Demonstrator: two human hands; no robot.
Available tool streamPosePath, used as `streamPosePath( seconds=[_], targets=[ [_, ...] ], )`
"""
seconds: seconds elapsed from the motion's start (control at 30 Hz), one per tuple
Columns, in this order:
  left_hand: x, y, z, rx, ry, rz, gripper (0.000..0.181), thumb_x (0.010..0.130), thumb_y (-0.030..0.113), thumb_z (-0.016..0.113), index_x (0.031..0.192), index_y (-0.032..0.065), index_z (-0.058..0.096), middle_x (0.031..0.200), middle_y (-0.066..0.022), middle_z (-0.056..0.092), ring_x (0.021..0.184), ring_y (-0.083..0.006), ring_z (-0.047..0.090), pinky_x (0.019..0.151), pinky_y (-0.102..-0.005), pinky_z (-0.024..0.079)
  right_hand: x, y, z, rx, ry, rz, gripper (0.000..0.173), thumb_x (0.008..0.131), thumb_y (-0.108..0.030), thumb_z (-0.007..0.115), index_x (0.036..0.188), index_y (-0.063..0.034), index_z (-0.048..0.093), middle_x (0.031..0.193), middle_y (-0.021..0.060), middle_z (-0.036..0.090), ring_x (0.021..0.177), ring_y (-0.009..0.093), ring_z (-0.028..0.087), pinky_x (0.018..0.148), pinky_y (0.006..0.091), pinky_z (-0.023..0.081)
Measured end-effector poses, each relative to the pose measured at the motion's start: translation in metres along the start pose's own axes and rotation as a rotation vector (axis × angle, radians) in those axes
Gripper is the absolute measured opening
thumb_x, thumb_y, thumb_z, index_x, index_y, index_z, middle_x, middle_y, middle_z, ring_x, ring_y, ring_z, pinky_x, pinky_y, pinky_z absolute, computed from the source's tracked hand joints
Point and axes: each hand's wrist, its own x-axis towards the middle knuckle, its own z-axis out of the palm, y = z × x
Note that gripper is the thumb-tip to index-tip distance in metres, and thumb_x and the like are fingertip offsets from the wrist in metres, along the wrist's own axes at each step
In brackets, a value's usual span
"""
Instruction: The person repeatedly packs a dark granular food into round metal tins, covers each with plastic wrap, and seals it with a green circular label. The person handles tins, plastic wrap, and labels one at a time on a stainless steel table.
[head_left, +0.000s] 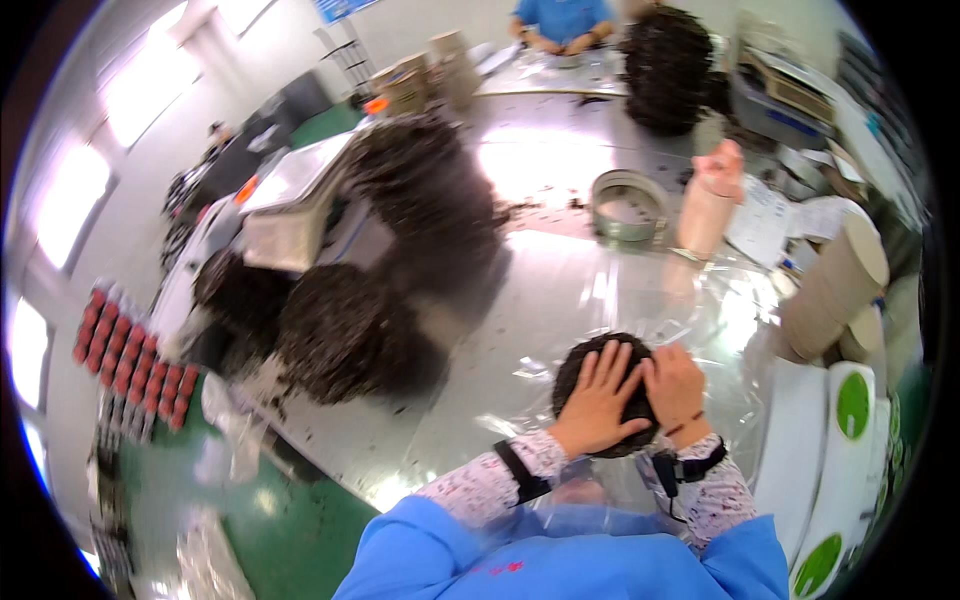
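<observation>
A round pressed cake of dark dried leafy material (570, 367) lies flat on clear plastic film (682, 319) on the metal table just before me. My left hand (598, 401) rests palm down across its top, fingers spread. At the cake's right edge is my right hand (677, 386), its fingers bent beside the rim and close to the film. Whether those fingers pinch any film cannot be made out. Loose film wrinkles out on both sides of the cake.
Stacks of similar dark cakes stand at left (345, 337) and behind (427, 180). A ring-shaped container (628, 206) and a cardboard tube (705, 214) stand beyond the film. At right are another tube (832, 289) and white boxes (795, 435). A co-worker (562, 26) works at the far end.
</observation>
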Motion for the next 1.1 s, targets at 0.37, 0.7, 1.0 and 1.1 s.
streamPosePath(
  seconds=[0.37, 0.7, 1.0, 1.1],
  targets=[
    [-0.001, -0.009, 0.011, 0.081, -0.094, -0.03, 0.096, 0.081, 0.065, 0.06, 0.149, 0.0019, 0.034, 0.16, -0.0255, 0.013, 0.15, -0.041, 0.002, 0.118, -0.0577, 0.002, -0.004, 0.0, 0.009, 0.013, -0.07, -0.014, 0.02, 0.084, -0.026, 0.068, 0.083, -0.0078, 0.062, 0.079, 0.012, 0.059, 0.073, 0.034, 0.061, 0.065, 0.0452, 0.049],
    [-0.005, -0.012, 0.021, -0.019, -0.064, -0.019, 0.097, 0.081, 0.068, 0.056, 0.15, 0.003, 0.033, 0.159, -0.0273, 0.014, 0.15, -0.0393, 0.002, 0.12, -0.054, 0.0, 0.0, 0.001, 0.007, -0.127, -0.217, 0.038, 0.021, 0.086, -0.022, 0.066, 0.095, -0.0053, 0.057, 0.088, 0.0142, 0.061, 0.076, 0.035, 0.063, 0.067, 0.0448, 0.051],
    [0.003, -0.016, 0.018, 0.008, -0.066, -0.01, 0.102, 0.078, 0.066, 0.063, 0.151, 0.0029, 0.03, 0.158, -0.0259, 0.019, 0.149, -0.0419, 0.004, 0.119, -0.0569, 0.002, 0.002, 0.001, 0.004, -0.15, -0.056, -0.171, 0.009, 0.085, -0.017, 0.056, 0.084, -0.0089, 0.059, 0.084, 0.0103, 0.057, 0.074, 0.029, 0.061, 0.062, 0.0408, 0.053],
    [0.003, -0.018, 0.035, 0.131, -0.063, -0.021, 0.101, 0.082, 0.073, 0.053, 0.154, 0.008, 0.027, 0.161, -0.02, 0.016, 0.151, -0.0356, 0.001, 0.119, -0.0552, -0.004, -0.001, 0.003, 0.012, -0.114, -0.003, -0.076, 0.01, 0.087, -0.019, 0.057, 0.088, -0.0088, 0.057, 0.084, 0.0109, 0.058, 0.071, 0.03, 0.065, 0.059, 0.0407, 0.054]
  ],
)
